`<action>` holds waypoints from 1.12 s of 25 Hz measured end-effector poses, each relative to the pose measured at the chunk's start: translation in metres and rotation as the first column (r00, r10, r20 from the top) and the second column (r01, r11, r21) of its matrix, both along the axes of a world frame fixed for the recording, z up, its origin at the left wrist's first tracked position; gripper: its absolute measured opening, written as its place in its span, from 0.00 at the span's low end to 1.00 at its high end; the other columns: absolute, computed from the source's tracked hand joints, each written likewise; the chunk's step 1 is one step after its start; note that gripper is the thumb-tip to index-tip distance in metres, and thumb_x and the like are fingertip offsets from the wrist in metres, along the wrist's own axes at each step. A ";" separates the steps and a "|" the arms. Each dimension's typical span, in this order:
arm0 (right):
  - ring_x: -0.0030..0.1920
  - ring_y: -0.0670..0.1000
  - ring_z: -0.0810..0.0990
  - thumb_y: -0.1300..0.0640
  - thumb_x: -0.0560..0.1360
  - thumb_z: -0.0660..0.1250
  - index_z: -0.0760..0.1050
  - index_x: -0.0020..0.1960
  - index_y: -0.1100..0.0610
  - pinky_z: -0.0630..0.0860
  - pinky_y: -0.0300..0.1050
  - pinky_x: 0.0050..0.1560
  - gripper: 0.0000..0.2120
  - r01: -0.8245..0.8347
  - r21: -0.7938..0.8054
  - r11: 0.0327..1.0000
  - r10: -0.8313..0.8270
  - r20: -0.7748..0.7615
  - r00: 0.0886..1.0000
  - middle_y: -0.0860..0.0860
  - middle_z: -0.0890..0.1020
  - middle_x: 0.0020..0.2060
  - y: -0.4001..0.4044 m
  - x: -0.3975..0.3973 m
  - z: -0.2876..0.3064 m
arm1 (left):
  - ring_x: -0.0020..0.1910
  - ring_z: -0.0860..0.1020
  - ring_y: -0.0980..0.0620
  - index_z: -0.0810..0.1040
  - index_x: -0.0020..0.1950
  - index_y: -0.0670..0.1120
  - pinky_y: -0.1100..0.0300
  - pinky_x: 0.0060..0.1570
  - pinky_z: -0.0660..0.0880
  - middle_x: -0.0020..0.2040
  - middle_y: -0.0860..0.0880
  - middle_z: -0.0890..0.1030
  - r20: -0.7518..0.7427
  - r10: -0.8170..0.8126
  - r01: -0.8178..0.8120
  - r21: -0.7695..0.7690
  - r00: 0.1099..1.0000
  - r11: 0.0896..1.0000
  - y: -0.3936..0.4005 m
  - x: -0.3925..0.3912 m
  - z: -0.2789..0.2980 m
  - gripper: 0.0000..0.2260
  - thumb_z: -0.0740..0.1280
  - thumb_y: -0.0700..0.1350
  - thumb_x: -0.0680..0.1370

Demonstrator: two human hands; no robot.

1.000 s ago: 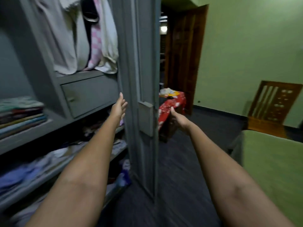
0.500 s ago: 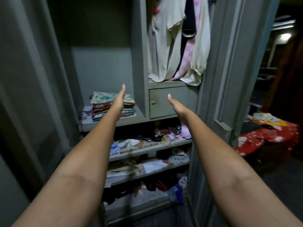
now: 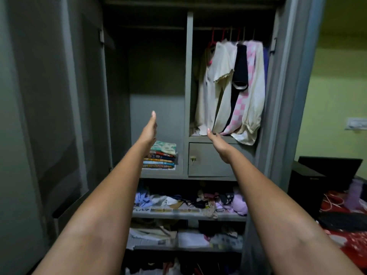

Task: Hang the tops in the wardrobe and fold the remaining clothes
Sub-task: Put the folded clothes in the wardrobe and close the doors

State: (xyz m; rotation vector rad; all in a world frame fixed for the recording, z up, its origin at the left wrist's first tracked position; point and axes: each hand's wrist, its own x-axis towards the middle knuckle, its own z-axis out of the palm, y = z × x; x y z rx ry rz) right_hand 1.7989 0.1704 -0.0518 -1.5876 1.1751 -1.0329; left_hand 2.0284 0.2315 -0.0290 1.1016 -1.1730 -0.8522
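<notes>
The grey wardrobe [image 3: 189, 76] stands open in front of me. In its upper right bay several tops [image 3: 230, 90] hang on hangers: cream, black and pink-checked. A stack of folded clothes [image 3: 161, 157] lies on the shelf in the left bay. My left hand [image 3: 149, 130] reaches forward, flat and empty, above that stack. My right hand [image 3: 218, 144] is stretched out empty too, its fingertips at the hem of the cream top, in front of the small drawer [image 3: 210, 161].
The left wardrobe door [image 3: 49, 116] and the right door [image 3: 286, 96] stand open on either side. Lower shelves [image 3: 188, 214] hold loose mixed clothes and papers. At the right, a red-covered surface [image 3: 353, 241] carries dark items and a black box [image 3: 305, 187].
My view has swung left from the room to face the wardrobe squarely. Both arms have risen: the left hand above the folded stack, the right up to the hanging tops' hem.
</notes>
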 end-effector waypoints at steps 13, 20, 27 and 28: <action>0.77 0.54 0.46 0.28 0.74 0.52 0.42 0.79 0.54 0.47 0.56 0.75 0.45 -0.030 -0.042 0.999 0.031 0.020 0.999 0.51 0.47 0.78 0.032 -0.031 0.036 | 0.77 0.52 0.45 0.50 0.79 0.45 0.46 0.74 0.50 0.79 0.48 0.52 0.076 0.037 -0.036 -0.014 0.996 0.999 0.045 -0.035 0.033 0.36 0.43 0.67 0.78; 0.77 0.57 0.46 0.31 0.76 0.51 0.39 0.78 0.53 0.48 0.58 0.74 0.42 -0.061 0.153 0.986 0.064 -0.012 0.998 0.51 0.43 0.78 0.045 -0.009 -0.050 | 0.75 0.58 0.47 0.54 0.78 0.44 0.50 0.73 0.54 0.77 0.46 0.58 0.009 0.040 -0.041 0.157 0.999 0.987 0.075 -0.021 -0.053 0.33 0.44 0.64 0.80; 0.77 0.55 0.48 0.35 0.78 0.52 0.41 0.78 0.58 0.49 0.54 0.74 0.41 -0.166 0.087 0.982 0.165 0.019 0.986 0.52 0.47 0.78 0.049 0.053 -0.048 | 0.78 0.46 0.44 0.46 0.78 0.39 0.50 0.73 0.52 0.79 0.44 0.46 0.177 0.902 -0.877 -0.223 0.394 0.427 0.120 0.056 -0.074 0.32 0.57 0.52 0.81; 0.77 0.55 0.48 0.33 0.77 0.52 0.41 0.78 0.57 0.49 0.54 0.74 0.42 -0.187 0.089 0.978 0.187 0.007 0.982 0.52 0.46 0.78 0.051 0.062 -0.049 | 0.78 0.45 0.43 0.45 0.78 0.39 0.51 0.73 0.52 0.79 0.43 0.45 0.157 0.936 -0.919 -0.194 0.316 0.343 0.128 0.070 -0.075 0.34 0.59 0.51 0.81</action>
